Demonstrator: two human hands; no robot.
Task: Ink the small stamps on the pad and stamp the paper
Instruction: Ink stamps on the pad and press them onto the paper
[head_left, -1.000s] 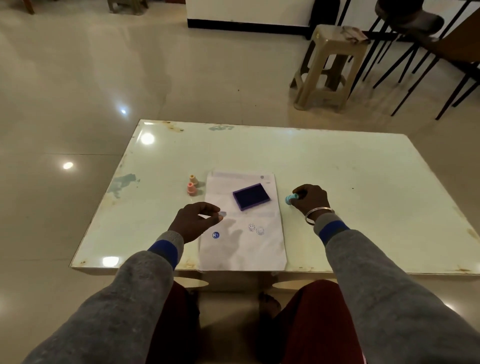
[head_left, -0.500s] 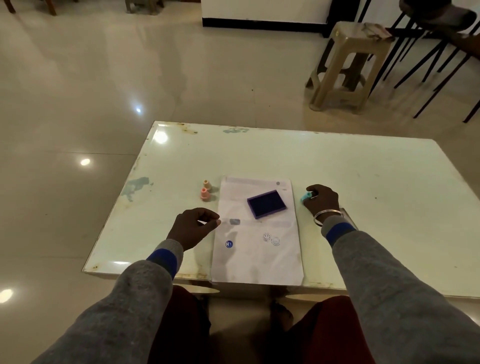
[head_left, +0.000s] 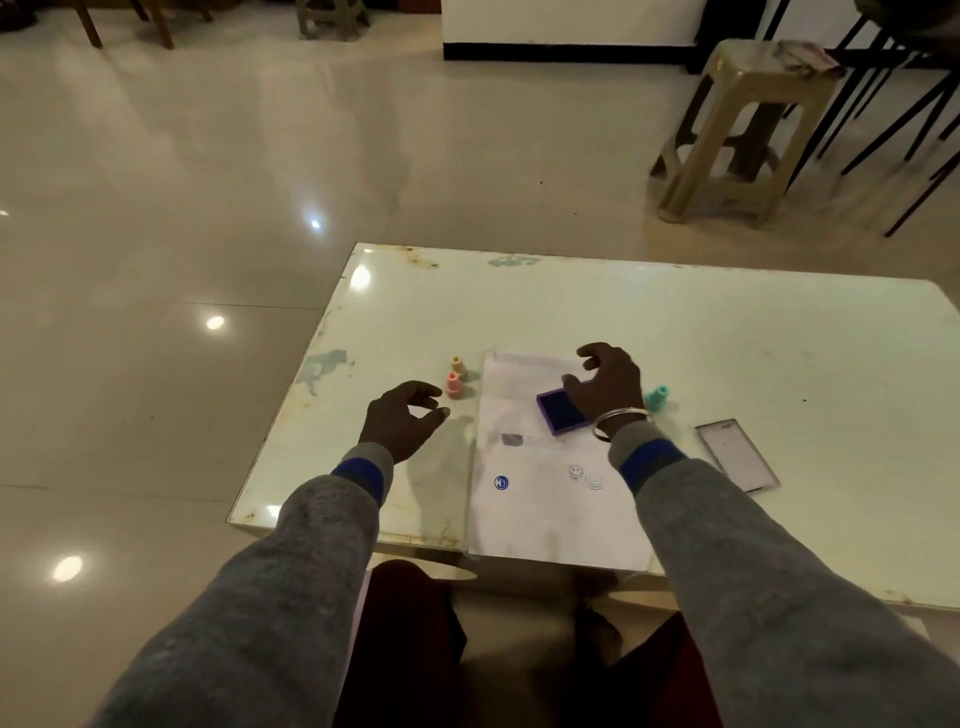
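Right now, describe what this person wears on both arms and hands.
Both arms wear grey knit sleeves with a blue band at the cuff. The left hand is bare, with no jewellery visible. The right hand is bare too, with a thin silver bangle at the wrist.

Tiled hall: plastic stool (head_left: 748, 130), stacked chairs (head_left: 893, 104), worn table (head_left: 727, 332)

Right hand (head_left: 608, 387) covers the ink pad's (head_left: 561, 410) right part. Table (head_left: 779, 332) cut off by right edge. Stamped marks (head_left: 584, 475) on paper (head_left: 545, 519) too small to read.
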